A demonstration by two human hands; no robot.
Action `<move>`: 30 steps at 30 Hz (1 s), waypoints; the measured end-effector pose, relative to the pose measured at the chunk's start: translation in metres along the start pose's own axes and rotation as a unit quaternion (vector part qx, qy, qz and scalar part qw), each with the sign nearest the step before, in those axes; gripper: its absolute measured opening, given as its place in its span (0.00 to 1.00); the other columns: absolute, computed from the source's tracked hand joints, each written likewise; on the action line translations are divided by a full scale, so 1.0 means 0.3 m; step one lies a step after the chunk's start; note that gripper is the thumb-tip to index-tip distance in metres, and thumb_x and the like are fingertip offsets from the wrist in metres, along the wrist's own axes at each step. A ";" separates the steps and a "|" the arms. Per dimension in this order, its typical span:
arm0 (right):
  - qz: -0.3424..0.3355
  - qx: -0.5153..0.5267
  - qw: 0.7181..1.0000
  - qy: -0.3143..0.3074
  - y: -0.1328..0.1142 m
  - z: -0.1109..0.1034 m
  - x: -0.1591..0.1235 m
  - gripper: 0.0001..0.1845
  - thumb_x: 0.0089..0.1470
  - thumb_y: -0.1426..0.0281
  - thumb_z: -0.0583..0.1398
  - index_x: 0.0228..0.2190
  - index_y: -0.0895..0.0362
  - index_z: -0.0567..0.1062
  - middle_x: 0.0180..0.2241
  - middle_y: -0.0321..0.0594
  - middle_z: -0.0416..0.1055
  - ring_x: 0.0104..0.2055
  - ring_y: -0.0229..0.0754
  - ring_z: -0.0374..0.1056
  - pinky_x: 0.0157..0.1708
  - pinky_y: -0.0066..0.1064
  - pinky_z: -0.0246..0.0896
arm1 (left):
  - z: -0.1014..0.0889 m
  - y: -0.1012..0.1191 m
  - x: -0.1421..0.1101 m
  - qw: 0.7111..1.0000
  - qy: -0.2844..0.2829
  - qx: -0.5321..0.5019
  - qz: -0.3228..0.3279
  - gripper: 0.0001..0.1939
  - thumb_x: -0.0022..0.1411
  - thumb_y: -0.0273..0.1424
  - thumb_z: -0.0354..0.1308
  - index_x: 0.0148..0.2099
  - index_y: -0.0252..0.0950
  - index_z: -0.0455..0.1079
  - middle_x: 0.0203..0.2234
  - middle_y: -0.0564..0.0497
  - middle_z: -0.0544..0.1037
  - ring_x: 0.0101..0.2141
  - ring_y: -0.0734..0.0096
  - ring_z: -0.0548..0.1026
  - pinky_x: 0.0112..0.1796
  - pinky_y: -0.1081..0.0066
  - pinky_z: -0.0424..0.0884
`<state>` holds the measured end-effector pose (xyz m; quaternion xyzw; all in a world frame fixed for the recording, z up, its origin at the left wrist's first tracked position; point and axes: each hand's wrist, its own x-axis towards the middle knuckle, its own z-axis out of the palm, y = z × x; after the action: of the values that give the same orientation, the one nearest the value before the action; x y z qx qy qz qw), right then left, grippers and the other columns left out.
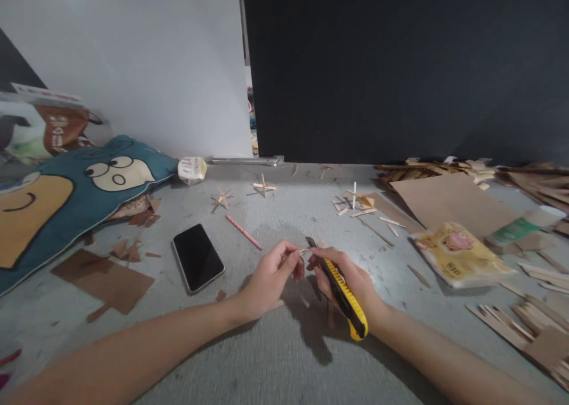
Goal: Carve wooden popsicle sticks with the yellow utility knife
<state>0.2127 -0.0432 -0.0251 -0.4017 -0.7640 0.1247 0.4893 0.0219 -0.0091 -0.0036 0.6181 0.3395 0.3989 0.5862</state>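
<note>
Near the middle of the grey table, my left hand (270, 277) pinches a small, pale sliver of wood (304, 251) between thumb and fingertips. My right hand (361, 280) is closed round a yellow and black utility knife (341, 289), its dark blade end pointing up and away from me. The right fingertips meet the sliver's other end, close to the blade; whether they grip it is too small to tell. A pink patterned pencil (244, 232) and a black-screened phone (198, 258) lie left of my hands. Beyond them stand little crossed-stick pieces (264, 187).
A blue cartoon cushion (89, 185) and brown card scraps (106, 279) occupy the left. On the right are a yellow packet (460, 255), a green-and-white tube (524, 226), cardboard (448, 197) and wood strips (502, 328). A dark panel (400, 73) rises behind the table.
</note>
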 end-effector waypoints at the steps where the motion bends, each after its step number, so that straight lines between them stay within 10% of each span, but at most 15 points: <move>1: -0.003 0.002 1.000 0.001 0.000 0.001 0.002 0.17 0.68 0.70 0.57 0.56 0.47 0.66 0.39 0.40 0.80 0.36 0.45 0.81 0.34 0.35 0.78 | 0.000 0.006 0.000 1.000 0.002 -0.004 0.001 0.22 0.70 0.52 0.56 0.41 0.37 0.69 0.26 0.54 0.72 0.30 0.69 0.71 0.36 0.68 0.69; 24: -0.003 0.008 1.000 0.021 -0.016 -0.022 -0.002 0.18 0.66 0.72 0.59 0.55 0.47 0.68 0.39 0.38 0.81 0.35 0.43 0.81 0.33 0.32 0.76 | -0.012 -0.010 0.019 0.996 0.074 -0.052 -0.011 0.24 0.54 0.49 0.74 0.39 0.35 0.74 0.33 0.46 0.85 0.35 0.64 0.83 0.41 0.64 0.78; 30: -0.122 -0.175 0.965 0.156 -0.031 -0.057 0.001 0.09 0.63 0.72 0.59 0.43 0.51 0.78 0.35 0.39 0.64 0.37 0.45 0.70 0.37 0.40 0.62 | -0.005 0.004 0.013 0.993 0.108 -0.025 -0.052 0.21 0.54 0.45 0.75 0.36 0.34 0.75 0.31 0.45 0.86 0.33 0.64 0.84 0.38 0.66 0.79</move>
<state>0.2225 -0.0525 -0.0110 -0.3994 -0.7312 -0.1353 0.5363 0.0222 -0.0050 -0.0021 0.5381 0.4221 0.4406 0.5814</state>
